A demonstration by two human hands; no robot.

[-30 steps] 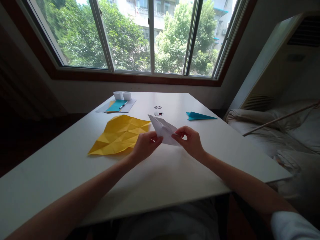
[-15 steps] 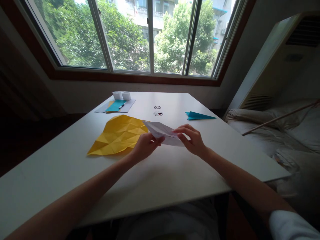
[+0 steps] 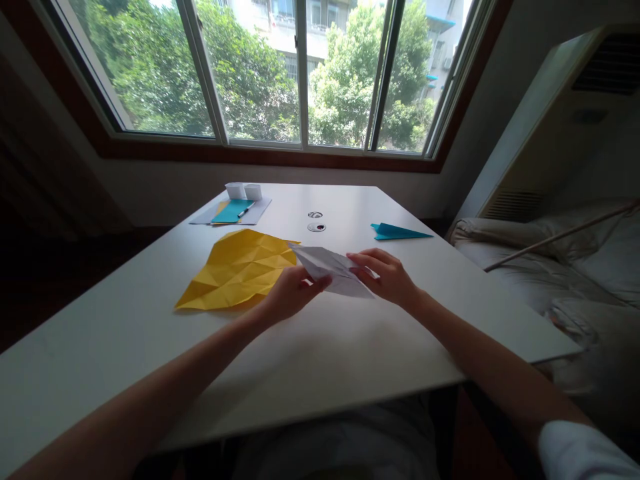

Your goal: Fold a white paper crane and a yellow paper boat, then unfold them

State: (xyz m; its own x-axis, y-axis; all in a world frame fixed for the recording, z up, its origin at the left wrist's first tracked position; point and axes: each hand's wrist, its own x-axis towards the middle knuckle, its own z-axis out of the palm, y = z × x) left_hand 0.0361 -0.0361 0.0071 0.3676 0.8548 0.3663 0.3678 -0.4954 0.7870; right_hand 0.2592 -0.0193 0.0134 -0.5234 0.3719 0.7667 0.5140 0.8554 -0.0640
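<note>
Between my two hands, above the white table point(image 3: 320, 360), is a folded sheet of white paper point(image 3: 323, 259). My left hand point(image 3: 295, 290) pinches its left part, with the thumb on the near side. The fingers of my right hand point(image 3: 383, 273) are closed on the paper's right part, near a fold. Left of the paper, a creased sheet of yellow paper point(image 3: 235, 270) lies on the table, partly behind my left hand. A blue folded paper plane point(image 3: 397, 231) rests on the table, to the right beyond my right hand.
At the far left of the table, a pen point(image 3: 246, 210) lies on a blue sheet point(image 3: 231, 211) over other papers, beside two small white containers point(image 3: 243, 191). Two round markings point(image 3: 316, 227) show mid-table. A padded seat point(image 3: 500, 240) stands at the right, a window point(image 3: 300, 80) ahead.
The white paper has tilted slightly, its right end now lower. My right hand has shifted a little to the right; the left hand has barely moved.
</note>
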